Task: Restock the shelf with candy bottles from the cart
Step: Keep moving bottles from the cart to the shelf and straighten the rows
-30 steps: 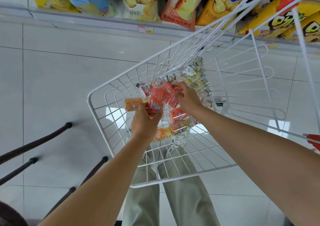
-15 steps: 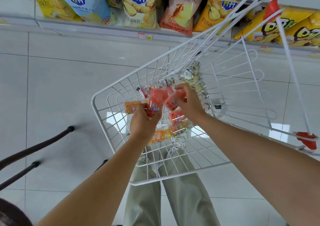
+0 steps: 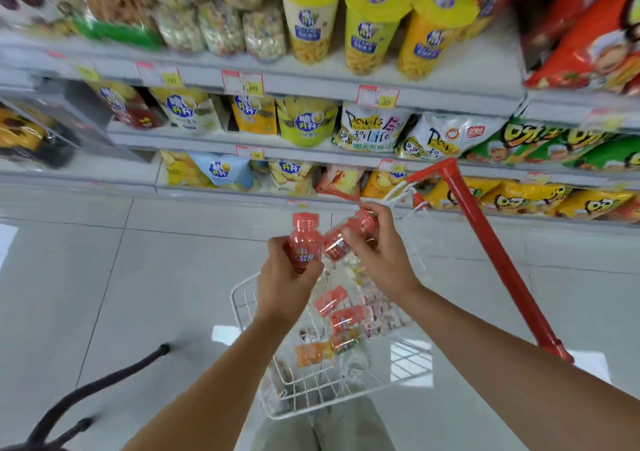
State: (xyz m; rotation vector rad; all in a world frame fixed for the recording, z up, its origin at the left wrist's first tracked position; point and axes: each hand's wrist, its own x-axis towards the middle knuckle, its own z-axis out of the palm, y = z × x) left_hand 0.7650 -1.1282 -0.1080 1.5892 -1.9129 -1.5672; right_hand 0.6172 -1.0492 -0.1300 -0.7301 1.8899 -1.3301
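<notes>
My left hand (image 3: 287,277) grips a red candy bottle (image 3: 304,239) held upright, cap on top. My right hand (image 3: 381,253) grips another red candy bottle (image 3: 346,239), tilted with its cap up to the right. Both bottles are raised above the white wire cart (image 3: 249,315), close together. Several more candy bottles lie in the cart's bottom, among them a red one (image 3: 346,317) and an orange one (image 3: 311,353). The shelf (image 3: 311,87) with snack bags and yellow-lidded tubs stands ahead.
The cart's red handle bar (image 3: 495,263) slants across the right side. Black curved chair or stand legs (image 3: 104,381) reach in at the lower left. Chip bags fill the lower shelves. My legs in pale trousers are under the cart.
Both hands have lifted out of the cart, each holding a red bottle. My view has tilted up from the cart floor to the shelves.
</notes>
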